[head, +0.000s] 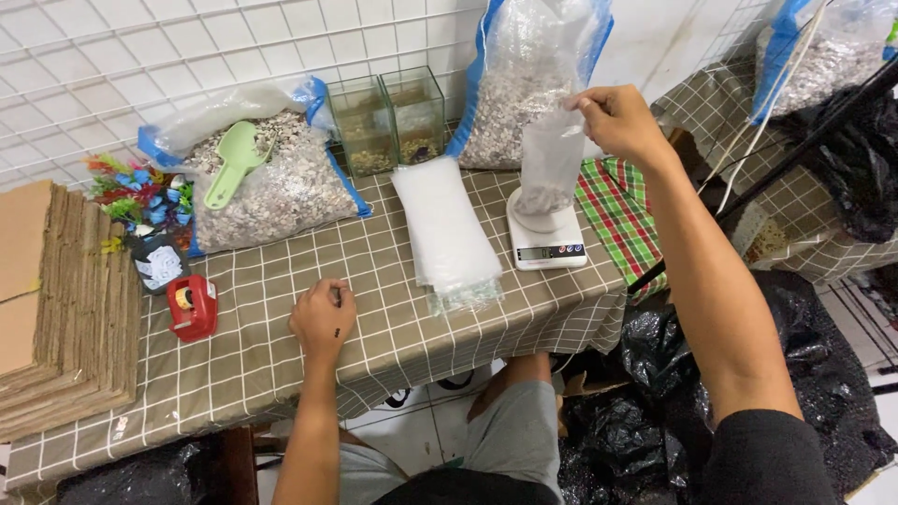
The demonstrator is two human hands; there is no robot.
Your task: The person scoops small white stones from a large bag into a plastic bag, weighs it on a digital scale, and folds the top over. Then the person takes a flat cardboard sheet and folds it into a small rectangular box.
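While held, pouch (550, 168) on scale (547, 245)

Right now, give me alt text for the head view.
The right hand holds a small clear bag of gravel upright on a white scale. The left hand rests fisted on the checked tablecloth, beside a stack of empty bags.

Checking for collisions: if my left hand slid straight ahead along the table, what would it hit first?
Likely the open sack of gravel; the left hand points up-table toward it, with only checked tablecloth between, though its exact heading is uncertain.
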